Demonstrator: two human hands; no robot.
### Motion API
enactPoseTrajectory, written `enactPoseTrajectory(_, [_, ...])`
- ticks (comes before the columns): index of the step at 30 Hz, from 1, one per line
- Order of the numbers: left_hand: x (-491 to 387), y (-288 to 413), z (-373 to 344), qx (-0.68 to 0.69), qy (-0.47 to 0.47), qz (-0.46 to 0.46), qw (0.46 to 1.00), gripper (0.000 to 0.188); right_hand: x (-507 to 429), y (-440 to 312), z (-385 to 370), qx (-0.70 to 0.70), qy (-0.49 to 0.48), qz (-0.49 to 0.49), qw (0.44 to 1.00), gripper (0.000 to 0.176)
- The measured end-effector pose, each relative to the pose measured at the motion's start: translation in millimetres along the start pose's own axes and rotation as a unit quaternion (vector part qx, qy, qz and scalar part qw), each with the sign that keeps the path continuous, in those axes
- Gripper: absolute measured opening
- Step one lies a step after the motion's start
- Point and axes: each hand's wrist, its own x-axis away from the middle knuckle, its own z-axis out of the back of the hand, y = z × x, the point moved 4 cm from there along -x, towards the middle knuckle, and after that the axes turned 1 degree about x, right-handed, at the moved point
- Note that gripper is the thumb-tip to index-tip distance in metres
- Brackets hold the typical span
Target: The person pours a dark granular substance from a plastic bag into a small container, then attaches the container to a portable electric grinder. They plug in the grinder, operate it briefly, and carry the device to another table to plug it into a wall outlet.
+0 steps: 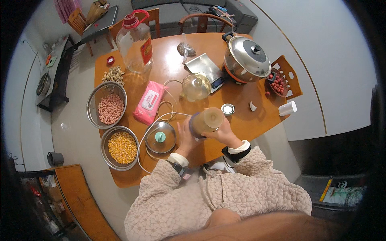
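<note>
A cylindrical container with a cloudy, round top (pixel 208 120) is between my two hands near the table's front edge; what it contains I cannot tell. My right hand (pixel 224 132) grips its right side. My left hand (pixel 186 137) lies along its lower left side, fingers pointing away from me. A white cable (pixel 150 126) runs past the left of it. Just beyond stands a glass pot with a lid (pixel 196 86). A glass lid with a green knob (pixel 160 137) lies left of my left hand, and a small round metal tin (pixel 227 109) is beyond my right hand.
Bowls of peanuts (pixel 111 109) and corn kernels (pixel 122 148) stand left, near pink wipes (pixel 149 102) and a large plastic jug (pixel 135 48). Farther off are a kitchen scale (pixel 206 69) and a lidded steel pot (pixel 247 58). A basket of red fruit (pixel 277 82) and white cup (pixel 287 108) are right.
</note>
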Motion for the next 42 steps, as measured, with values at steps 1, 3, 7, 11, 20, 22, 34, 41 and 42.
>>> enactPoseTrajectory(1, [-1, -1, -1, 0.016, -0.01, 0.006, 1.0, 0.109, -2, -1, 2, -0.011, -0.013, 0.014, 1.0, 0.08])
enactPoseTrajectory(3, [-2, -3, -4, 0.033, -0.026, 0.004, 0.999, 0.11, -3, 0, 6, -0.027, -0.041, 0.027, 0.998, 0.081])
enactPoseTrajectory(7, [-1, -7, -7, 0.04, -0.034, -0.007, 0.999, 0.109, -5, 3, 9, -0.057, -0.077, 0.008, 0.995, 0.079])
enactPoseTrajectory(11, [2, -6, -7, 0.042, -0.004, -0.023, 0.999, 0.107, -6, 2, 9, -0.05, -0.082, 0.001, 0.995, 0.075])
enactPoseTrajectory(20, [4, -6, -12, 0.061, 0.01, -0.017, 0.998, 0.095, 1, -4, -1, -0.044, 0.004, 0.0, 0.999, 0.075])
enactPoseTrajectory(22, [4, -6, -14, 0.058, 0.006, -0.014, 0.998, 0.096, 4, -3, -2, -0.028, 0.018, -0.004, 0.999, 0.075])
enactPoseTrajectory(34, [0, -4, -7, 0.04, -0.018, -0.034, 0.998, 0.099, 2, 3, 0, -0.013, 0.004, -0.002, 1.0, 0.078])
enactPoseTrajectory(41, [2, -2, -10, 0.086, 0.01, -0.02, 0.996, 0.088, 9, 5, -5, -0.001, 0.046, -0.004, 0.999, 0.078])
enactPoseTrajectory(42, [1, -2, -11, 0.086, 0.008, -0.021, 0.996, 0.088, 9, 5, -6, 0.003, 0.05, -0.008, 0.999, 0.078])
